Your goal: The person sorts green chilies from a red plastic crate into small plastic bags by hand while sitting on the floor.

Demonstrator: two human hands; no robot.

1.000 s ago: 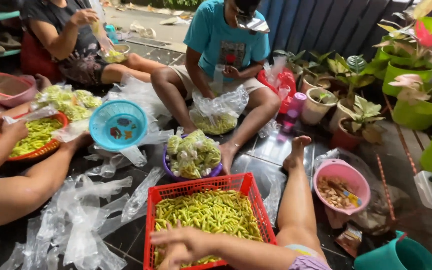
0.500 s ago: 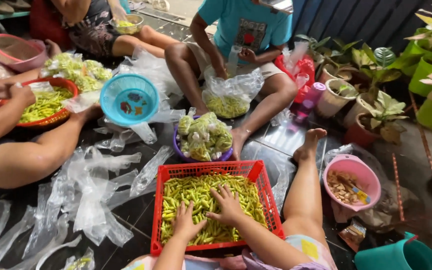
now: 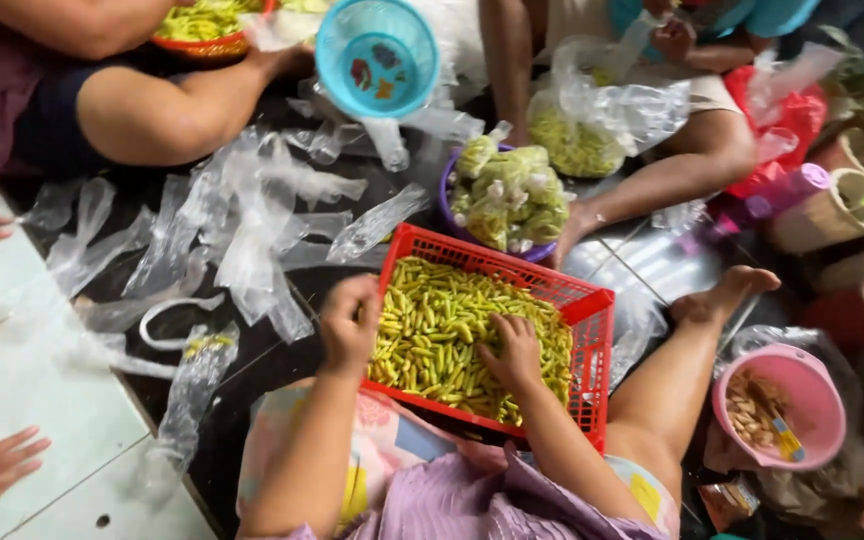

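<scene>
**Red basket of chillies, both hands now in it**

Red plastic forms the largest thing here: a slatted basket (image 3: pixel 592 330) on the dark floor, resting against the person's lap and filled with small yellow-green chillies (image 3: pixel 442 330). Half a second ago both hands lay flat on the heap; now they have parted and the view has dropped closer, so the sorting through the pile looks under way. The left hand (image 3: pixel 350 322) sits at the basket's left rim, its grip curled loosely closed; whether it encloses any chillies I cannot tell. The right hand (image 3: pixel 514 352) presses into the heap, fingers bent among the chillies. Beyond the basket sits a purple bowl (image 3: pixel 448 205) of bagged chillies, with clear plastic bags (image 3: pixel 252 215) strewn to the left.
</scene>
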